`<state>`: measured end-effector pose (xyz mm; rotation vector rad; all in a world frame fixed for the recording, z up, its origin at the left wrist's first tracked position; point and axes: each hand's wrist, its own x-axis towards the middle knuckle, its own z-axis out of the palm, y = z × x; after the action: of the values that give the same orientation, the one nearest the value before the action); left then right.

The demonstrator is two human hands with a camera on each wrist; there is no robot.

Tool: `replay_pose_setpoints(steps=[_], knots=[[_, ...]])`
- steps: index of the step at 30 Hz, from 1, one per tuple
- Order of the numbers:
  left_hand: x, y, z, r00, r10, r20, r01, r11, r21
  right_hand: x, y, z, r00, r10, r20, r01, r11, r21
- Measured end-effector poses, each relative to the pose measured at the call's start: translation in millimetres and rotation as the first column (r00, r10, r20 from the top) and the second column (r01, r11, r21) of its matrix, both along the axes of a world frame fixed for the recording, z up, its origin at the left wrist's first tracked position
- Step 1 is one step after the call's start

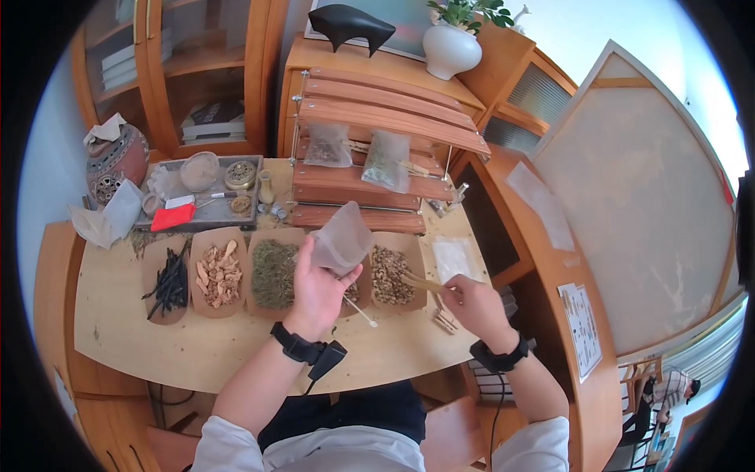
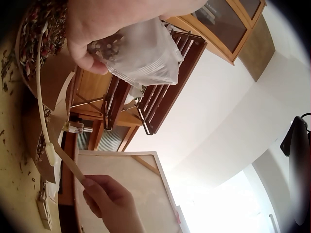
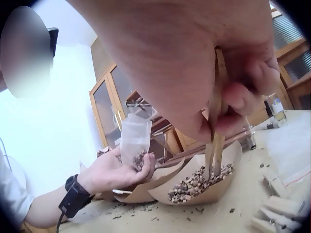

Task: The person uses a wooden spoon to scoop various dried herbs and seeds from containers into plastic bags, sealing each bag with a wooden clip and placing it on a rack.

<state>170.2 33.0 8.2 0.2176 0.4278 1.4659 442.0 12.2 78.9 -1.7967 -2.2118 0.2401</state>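
In the head view my left hand (image 1: 316,297) holds a translucent pouch (image 1: 344,238) over the paper trays; small brown pieces lie in the bottom of the pouch (image 3: 136,141) in the right wrist view. My right hand (image 1: 476,308) grips wooden tweezers (image 1: 425,283), whose tips touch the chopped brown pieces (image 3: 194,185) in the rightmost tray (image 3: 227,187). The left wrist view shows my left hand (image 2: 116,17) with its thumb and fingers around the pouch (image 2: 148,53), and my right hand (image 2: 114,204) pinching the tweezers (image 2: 70,164) farther off.
Trays of black strips (image 1: 169,285), tan chunks (image 1: 220,275) and green herb (image 1: 273,274) stand to the left. A thin white-tipped stick (image 1: 360,311) lies by the middle trays. Clothespins (image 1: 444,318) and a clear bag (image 1: 454,258) lie right. Behind stands a wooden rack (image 1: 354,197) with two filled pouches.
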Motion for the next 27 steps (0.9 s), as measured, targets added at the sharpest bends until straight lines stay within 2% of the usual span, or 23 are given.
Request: replay_pose_setpoints(steps=[3, 7, 10, 13, 19, 27], knots=[[0, -2, 0, 1.0, -0.001, -0.013, 0.0, 1.0, -0.017, 11, 3, 9, 0.997, -0.069, 0.034, 0.073, 0.987, -0.145], [2, -1, 2, 0.999, -0.004, -0.034, 0.003, 1.0, -0.022, 8, 13, -4, 0.995, -0.076, -0.066, 0.057, 0.966, -0.251], [2, -2, 4, 0.999, -0.006, -0.036, 0.005, 1.0, -0.03, -2, 15, -14, 0.995, 0.014, -0.096, -0.03, 0.984, -0.176], [2, -1, 2, 0.999, -0.003, -0.038, 0.002, 1.0, -0.03, -11, 18, -22, 0.995, 0.074, -0.07, -0.082, 0.989, -0.121], [3, -1, 3, 0.998, -0.01, -0.056, 0.008, 0.999, -0.031, -19, 22, -39, 0.983, 0.184, 0.001, -0.183, 0.978, 0.097], [3, -1, 3, 0.997, -0.036, -0.072, 0.034, 0.999, -0.03, -29, 32, -45, 0.978, 0.19, 0.084, -0.2, 0.968, 0.149]])
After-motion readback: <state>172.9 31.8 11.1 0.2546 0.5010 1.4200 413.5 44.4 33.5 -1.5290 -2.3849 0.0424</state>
